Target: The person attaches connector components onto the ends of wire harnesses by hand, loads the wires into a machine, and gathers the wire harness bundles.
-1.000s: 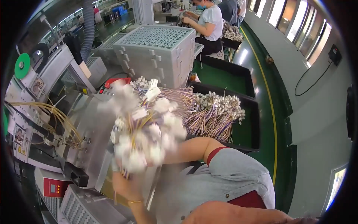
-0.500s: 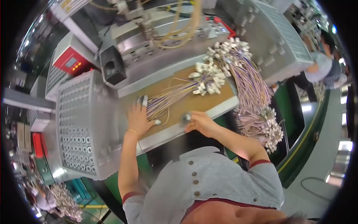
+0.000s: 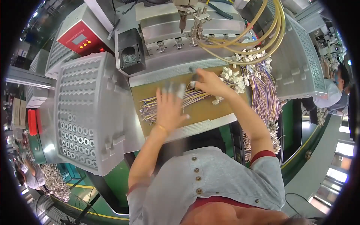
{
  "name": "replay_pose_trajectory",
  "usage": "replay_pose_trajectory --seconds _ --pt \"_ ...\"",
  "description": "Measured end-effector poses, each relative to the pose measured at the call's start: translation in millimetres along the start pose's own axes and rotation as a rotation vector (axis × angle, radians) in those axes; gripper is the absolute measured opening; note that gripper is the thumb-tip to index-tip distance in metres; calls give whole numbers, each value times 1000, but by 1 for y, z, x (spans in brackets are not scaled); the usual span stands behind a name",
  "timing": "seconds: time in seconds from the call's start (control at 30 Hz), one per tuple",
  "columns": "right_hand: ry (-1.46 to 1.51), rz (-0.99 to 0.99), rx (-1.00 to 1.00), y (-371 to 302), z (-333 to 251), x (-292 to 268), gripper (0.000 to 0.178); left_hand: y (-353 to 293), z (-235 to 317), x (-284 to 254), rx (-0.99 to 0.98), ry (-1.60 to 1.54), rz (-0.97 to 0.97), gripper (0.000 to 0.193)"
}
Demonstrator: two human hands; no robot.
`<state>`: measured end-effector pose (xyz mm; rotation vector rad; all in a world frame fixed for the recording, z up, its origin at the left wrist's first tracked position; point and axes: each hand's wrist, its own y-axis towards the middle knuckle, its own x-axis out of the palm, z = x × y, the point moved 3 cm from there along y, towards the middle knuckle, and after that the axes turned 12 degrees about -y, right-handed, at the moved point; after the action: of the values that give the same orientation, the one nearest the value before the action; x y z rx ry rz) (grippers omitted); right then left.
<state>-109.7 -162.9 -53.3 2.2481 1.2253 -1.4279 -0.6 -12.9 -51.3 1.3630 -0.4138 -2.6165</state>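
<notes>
My left hand [image 3: 169, 111] lies over a bundle of thin purple, yellow and white wires [image 3: 150, 108], fingers stretched out and thumb apart. Pale coverings on its fingertips are smeared by motion. Over the same bundle, farther right, my right hand [image 3: 210, 83] has its fingers drawn together in a pinch. Something small, dark grey and blurred shows at its fingertips; I cannot make out what it is. White connectors [image 3: 236, 79] cluster at the bundle's right end, partly behind my right wrist. The bundle rests on a brown work board [image 3: 198, 117] with pale edge strips.
A grey tray with rows of rings [image 3: 78, 138] stands at left, near a red-fronted control box [image 3: 80, 38] and a black open box [image 3: 131, 56]. Ahead, a metal fixture [image 3: 179, 43] sits below looped yellow tubes [image 3: 258, 35]. More wire bundles [image 3: 264, 93] hang at right.
My left hand has moved right along the wires. My right hand has gone from the board's near edge up over the bundle. The whole view has also shifted.
</notes>
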Motion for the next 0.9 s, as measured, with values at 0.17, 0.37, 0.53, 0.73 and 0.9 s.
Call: replay_pose_trajectory --seconds 0.17,0.37,0.53,0.73,0.9 --pt "896 215 -45 -9 -7 -13 31 1 -10 -6 27 2 70 35" --pt "692 71 -117 -23 -24 3 28 -37 -14 18 -173 63 -224 72" --pt "586 -56 -268 -19 -79 1 34 -49 -12 -20 -171 -24 -83 67" --pt "322 31 -373 6 -83 39 30 -67 -41 -11 -291 65 9 58" --pt "688 -53 -140 4 -74 38 28 -74 -57 -51 -555 -688 602 45"
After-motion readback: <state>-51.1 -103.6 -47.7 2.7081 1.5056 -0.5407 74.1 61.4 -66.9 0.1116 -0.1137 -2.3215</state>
